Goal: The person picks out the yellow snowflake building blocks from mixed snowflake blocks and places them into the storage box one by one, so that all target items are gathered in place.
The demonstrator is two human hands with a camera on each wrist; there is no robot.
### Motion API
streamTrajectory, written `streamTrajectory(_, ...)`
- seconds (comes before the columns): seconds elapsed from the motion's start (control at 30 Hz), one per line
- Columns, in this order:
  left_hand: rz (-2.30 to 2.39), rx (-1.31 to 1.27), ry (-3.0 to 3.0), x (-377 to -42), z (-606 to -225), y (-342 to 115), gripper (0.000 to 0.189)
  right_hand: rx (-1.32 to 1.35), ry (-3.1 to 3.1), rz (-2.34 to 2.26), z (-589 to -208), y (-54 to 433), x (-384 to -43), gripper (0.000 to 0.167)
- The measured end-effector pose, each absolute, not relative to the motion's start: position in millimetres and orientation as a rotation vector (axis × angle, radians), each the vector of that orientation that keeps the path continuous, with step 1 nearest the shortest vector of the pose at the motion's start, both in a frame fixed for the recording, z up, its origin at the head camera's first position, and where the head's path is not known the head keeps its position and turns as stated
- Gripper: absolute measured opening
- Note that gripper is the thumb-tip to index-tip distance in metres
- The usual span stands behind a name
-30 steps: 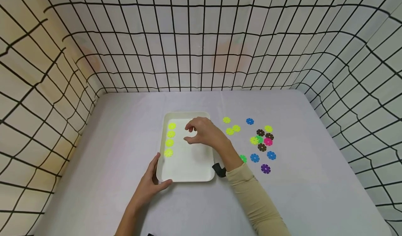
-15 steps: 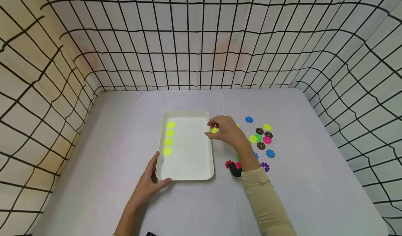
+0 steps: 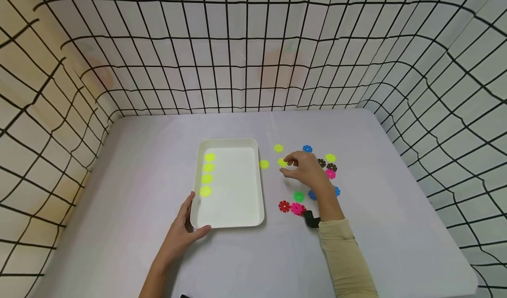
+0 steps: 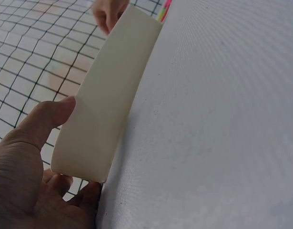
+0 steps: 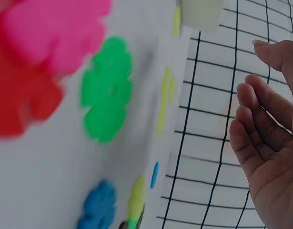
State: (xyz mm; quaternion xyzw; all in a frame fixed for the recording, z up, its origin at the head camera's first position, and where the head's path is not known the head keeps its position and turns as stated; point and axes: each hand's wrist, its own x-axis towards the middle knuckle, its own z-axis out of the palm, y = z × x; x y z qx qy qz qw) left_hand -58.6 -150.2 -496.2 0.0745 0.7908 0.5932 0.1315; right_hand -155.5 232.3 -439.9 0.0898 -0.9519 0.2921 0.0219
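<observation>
A white rectangular tray lies on the table, with several yellow flower-shaped discs in a column along its inner left side. My left hand holds the tray's near left corner; in the left wrist view the thumb presses one wall and the fingertips bend in at the corner. To the right of the tray, my right hand hovers with thumb and fingers apart and nothing between them. A yellow disc lies by its fingertips. In the right wrist view the fingers are loosely bent.
Another yellow disc lies against the tray's right side. Red, pink, green, blue and brown discs are scattered at the right, some behind my right hand. Black wire mesh surrounds the table's back and sides.
My right hand has moved right, from above the tray to the loose discs, uncovering a yellow disc beside the tray. The left hand stays at the tray corner. The head view has shifted slightly.
</observation>
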Motion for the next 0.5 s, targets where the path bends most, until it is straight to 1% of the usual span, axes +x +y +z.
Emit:
streamTrajectory(0.4,1.723,0.210,2.304,-60,-496,-153,0.107,0.069,-2.975,0.921,-452,260,-144,0.035)
streamTrajectory(0.5,1.729,0.209,2.295,-60,-497,-152,0.108,0.057,-2.982,0.917,-455,264,-142,0.035)
